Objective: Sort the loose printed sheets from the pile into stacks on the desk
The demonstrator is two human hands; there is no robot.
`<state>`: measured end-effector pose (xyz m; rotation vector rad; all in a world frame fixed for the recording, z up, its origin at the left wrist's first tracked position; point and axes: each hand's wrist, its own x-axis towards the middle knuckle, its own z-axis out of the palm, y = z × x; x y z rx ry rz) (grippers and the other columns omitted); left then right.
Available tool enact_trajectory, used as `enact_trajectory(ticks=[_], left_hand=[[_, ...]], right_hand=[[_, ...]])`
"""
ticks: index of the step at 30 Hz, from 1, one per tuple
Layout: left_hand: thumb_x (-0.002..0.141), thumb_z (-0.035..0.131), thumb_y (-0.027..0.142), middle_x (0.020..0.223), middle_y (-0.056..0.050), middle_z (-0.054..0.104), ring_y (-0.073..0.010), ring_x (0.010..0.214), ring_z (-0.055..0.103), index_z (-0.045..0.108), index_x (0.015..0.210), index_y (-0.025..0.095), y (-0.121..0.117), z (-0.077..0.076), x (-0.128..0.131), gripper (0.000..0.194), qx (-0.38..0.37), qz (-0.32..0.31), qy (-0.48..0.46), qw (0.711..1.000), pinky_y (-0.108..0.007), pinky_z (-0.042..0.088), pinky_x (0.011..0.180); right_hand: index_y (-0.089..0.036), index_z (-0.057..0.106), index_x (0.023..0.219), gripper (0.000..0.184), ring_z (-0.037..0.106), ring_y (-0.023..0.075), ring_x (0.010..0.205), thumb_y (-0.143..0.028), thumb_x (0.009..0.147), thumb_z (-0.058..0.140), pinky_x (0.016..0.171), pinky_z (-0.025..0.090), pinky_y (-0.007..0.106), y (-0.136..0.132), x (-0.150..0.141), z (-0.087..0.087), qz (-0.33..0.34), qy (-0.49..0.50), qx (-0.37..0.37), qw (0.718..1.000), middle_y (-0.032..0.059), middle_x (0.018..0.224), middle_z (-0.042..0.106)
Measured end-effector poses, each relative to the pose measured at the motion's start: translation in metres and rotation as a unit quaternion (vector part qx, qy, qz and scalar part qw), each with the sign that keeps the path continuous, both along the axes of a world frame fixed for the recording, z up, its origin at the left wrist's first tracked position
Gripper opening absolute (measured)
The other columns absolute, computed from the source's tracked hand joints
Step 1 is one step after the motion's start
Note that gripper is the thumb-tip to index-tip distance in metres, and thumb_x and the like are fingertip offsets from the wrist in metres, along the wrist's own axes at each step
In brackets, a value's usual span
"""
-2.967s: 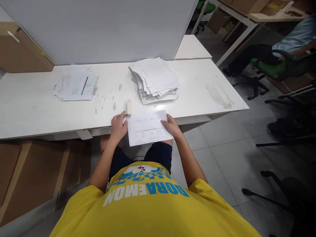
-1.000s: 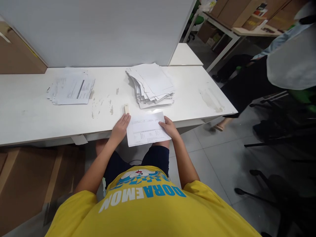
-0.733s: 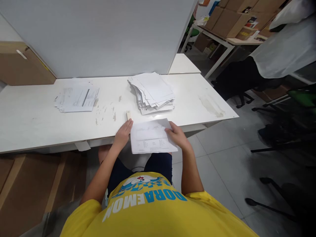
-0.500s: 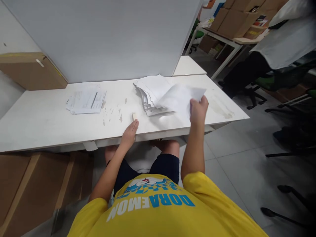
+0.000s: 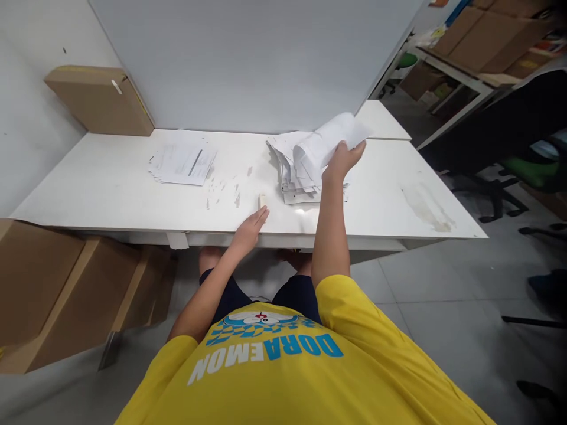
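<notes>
My right hand [image 5: 343,158] is closed on the edge of a white paper sheet [image 5: 325,139], which curls over a messy paper stack [image 5: 305,192]. The stack's sheets are uneven, some bent up at the left side. Near the front edge of the table, my left hand [image 5: 250,231] rests with its fingers together around the near end of a small cream block [image 5: 262,200]. Its exact kind is too small to make out. Farther left lies a flatter pile of printed papers [image 5: 183,164], slightly fanned.
The white table [image 5: 106,200] meets a tall grey-white panel [image 5: 248,65] at its back. A cardboard box [image 5: 104,106] stands at the back left corner. Larger cartons [image 5: 80,289] are below left. Office chairs [image 5: 531,171] and another table with boxes [image 5: 491,41] are at right.
My right hand has moved back and left over the stack, and the sheet in it now curls upward. My left hand stays at the cream block. The view has shifted left.
</notes>
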<state>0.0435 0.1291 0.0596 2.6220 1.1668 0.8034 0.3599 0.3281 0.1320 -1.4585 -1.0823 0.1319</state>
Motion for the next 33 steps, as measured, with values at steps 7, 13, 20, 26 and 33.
enact_trajectory(ticks=[7,13,20,26,33], left_hand=[[0.087,0.031,0.006,0.162,-0.015,0.024,-0.0269,0.148,0.029,0.019,0.156,0.013,0.001,0.003,-0.005,0.071,-0.017,0.065,0.008,0.998,-0.047,0.033,0.117],[0.091,0.041,0.017,0.156,-0.019,0.036,-0.0319,0.148,0.028,0.036,0.148,0.007,0.076,0.02,-0.106,0.058,-0.064,0.251,-0.021,0.966,-0.053,0.02,0.122],[0.084,0.064,0.048,0.158,-0.027,0.026,-0.0425,0.149,0.015,0.036,0.144,0.003,0.132,0.039,-0.166,0.08,-0.04,0.351,-0.019,0.935,-0.065,0.011,0.119],[0.091,0.048,0.047,0.129,-0.03,0.056,-0.0415,0.126,0.046,0.057,0.119,0.005,0.126,0.038,-0.154,0.052,-0.032,0.449,0.005,0.893,-0.06,0.033,0.108],[0.099,0.03,0.037,0.104,-0.023,0.065,-0.0351,0.11,0.055,0.062,0.099,0.012,0.119,0.053,-0.149,0.041,0.011,0.427,0.007,0.904,-0.054,0.04,0.099]], right_hand=[[-0.009,0.017,0.149,0.063,0.039,0.0306,0.142,-0.016,0.086,0.021,0.113,0.03,0.061,-0.004,-0.002,-0.01,-0.103,0.094,-0.082,0.987,0.0268,0.141,0.037],[-0.018,0.012,0.152,0.068,0.026,0.0413,0.146,-0.037,0.091,0.036,0.109,0.025,0.073,-0.028,-0.017,-0.027,-0.163,0.074,-0.12,0.976,0.0271,0.148,0.021],[-0.024,0.006,0.153,0.069,0.014,0.0339,0.152,-0.038,0.09,0.032,0.115,0.027,0.064,-0.178,-0.06,-0.062,-0.183,0.02,-0.138,0.973,0.0205,0.158,0.005],[-0.024,0.027,0.148,0.063,0.015,0.0322,0.152,-0.035,0.086,0.034,0.12,0.019,0.062,-0.276,-0.072,-0.088,-0.123,-0.045,-0.138,0.982,0.0194,0.155,0.021],[-0.025,0.044,0.136,0.055,0.03,0.0355,0.145,-0.041,0.085,0.038,0.119,0.021,0.065,-0.352,-0.088,-0.144,0.02,-0.027,-0.21,0.977,0.0206,0.146,0.038]])
